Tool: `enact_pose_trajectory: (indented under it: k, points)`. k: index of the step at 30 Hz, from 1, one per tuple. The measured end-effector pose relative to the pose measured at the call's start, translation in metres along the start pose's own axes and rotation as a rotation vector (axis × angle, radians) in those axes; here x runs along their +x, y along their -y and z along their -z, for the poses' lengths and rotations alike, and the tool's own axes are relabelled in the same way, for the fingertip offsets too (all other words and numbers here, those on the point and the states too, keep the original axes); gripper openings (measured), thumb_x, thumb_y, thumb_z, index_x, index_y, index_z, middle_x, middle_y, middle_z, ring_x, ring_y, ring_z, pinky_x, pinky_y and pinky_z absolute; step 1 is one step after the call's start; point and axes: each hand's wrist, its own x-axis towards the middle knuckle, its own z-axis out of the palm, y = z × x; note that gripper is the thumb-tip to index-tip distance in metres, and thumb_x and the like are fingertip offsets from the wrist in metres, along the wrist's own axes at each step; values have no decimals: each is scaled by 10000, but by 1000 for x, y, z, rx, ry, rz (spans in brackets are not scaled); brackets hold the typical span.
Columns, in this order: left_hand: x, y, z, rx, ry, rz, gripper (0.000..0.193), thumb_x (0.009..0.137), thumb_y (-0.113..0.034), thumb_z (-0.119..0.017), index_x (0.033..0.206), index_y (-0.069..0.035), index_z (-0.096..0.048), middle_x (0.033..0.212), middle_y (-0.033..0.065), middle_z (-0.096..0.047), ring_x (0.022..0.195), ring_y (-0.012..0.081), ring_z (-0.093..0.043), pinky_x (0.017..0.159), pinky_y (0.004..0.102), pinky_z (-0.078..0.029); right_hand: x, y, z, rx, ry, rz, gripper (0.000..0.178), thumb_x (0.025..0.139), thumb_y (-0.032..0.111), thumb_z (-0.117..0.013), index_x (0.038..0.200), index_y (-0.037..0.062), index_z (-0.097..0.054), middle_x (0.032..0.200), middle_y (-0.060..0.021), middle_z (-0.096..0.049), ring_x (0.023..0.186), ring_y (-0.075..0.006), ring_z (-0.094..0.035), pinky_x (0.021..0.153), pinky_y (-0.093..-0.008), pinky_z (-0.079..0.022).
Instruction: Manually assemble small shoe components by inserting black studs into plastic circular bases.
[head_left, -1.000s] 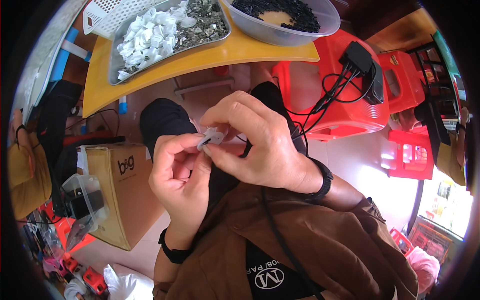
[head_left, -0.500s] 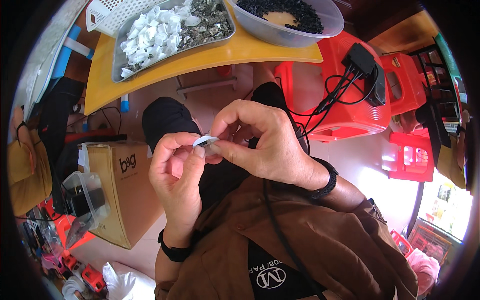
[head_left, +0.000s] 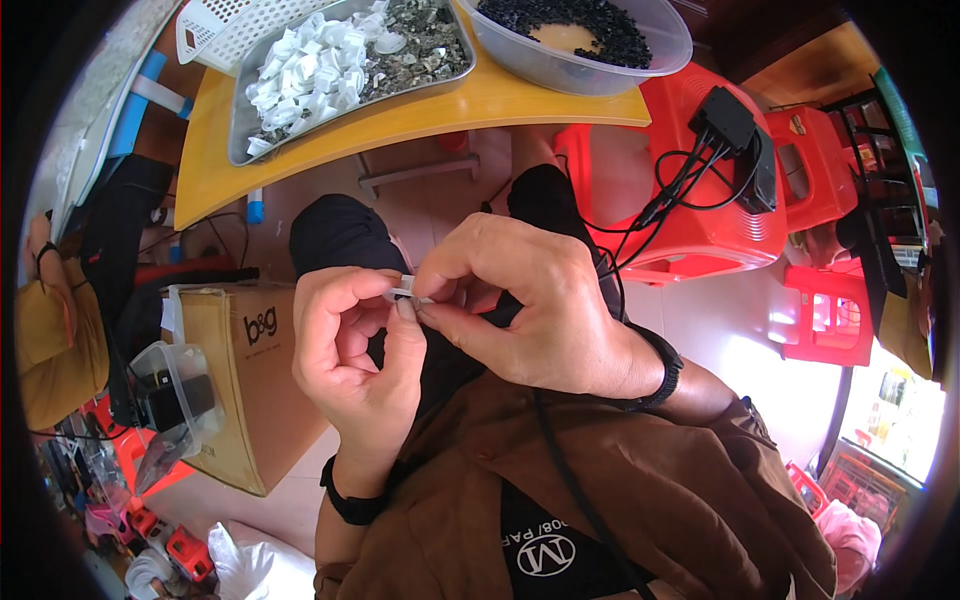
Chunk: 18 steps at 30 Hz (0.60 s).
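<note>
Both hands meet over my lap around a small white plastic piece with a dark part in it. My left hand pinches the piece between thumb and fingertips. Closed at its other side is my right hand, thumb and index fingertip pressed against it; those fingers partly hide it. Beyond them, on the yellow table, a metal tray holds a heap of similar white plastic pieces beside small grey-brown bits.
A clear plastic basin of small black pieces and a white perforated basket stand on the table. Red stools with black cables are at right. A cardboard box stands left. Another person's arm shows far left.
The white piece has been tilted so it shows more edge-on. My right fingers have moved slightly left and down over it, and my left thumb has shifted.
</note>
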Motion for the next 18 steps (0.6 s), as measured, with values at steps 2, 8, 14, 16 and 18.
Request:
enact_pose_trajectory:
  k: [2, 8, 14, 16, 18]
  points:
    - [0, -2, -2, 50, -25, -47, 240, 768, 138, -603, 979, 36, -546, 1004, 89, -496, 863, 132, -588, 703, 220, -521, 0, 2, 0, -5, 1, -7, 161, 713, -56, -662, 845, 15, -606, 759, -93, -575, 647, -202, -622, 546, -287, -504]
    - [-2, 0, 2, 127, -13, -50, 256, 756, 149, -610, 981, 38, -561, 997, 91, -501, 836, 131, -593, 685, 217, -519, -2, -1, -2, 60, 7, -56, 158, 717, -47, -671, 849, 18, -612, 757, -87, -583, 644, -187, -623, 545, -281, -499]
    - [-2, 1, 0, -6, -20, 31, 265, 772, 143, -609, 1010, 37, -563, 1004, 91, -501, 849, 133, -598, 694, 214, -522, -1, -1, 1, 104, 0, -145, 159, 742, -45, -678, 881, 17, -633, 811, -61, -606, 680, -130, -622, 568, -239, -501]
    - [-1, -1, 0, 6, -22, -1, 265, 772, 140, -611, 1012, 37, -563, 1005, 92, -501, 855, 133, -596, 699, 215, -523, -2, 1, 2, 57, 41, -143, 148, 763, -45, -679, 894, 15, -644, 855, -43, -617, 720, -95, -620, 594, -214, -508]
    - [-1, -1, 0, 19, -25, -32, 266, 772, 136, -613, 1014, 37, -562, 1006, 92, -501, 861, 134, -594, 704, 216, -524, -3, 2, -2, 71, -12, -88, 170, 724, -41, -678, 874, 20, -626, 773, -86, -597, 649, -176, -623, 548, -277, -495]
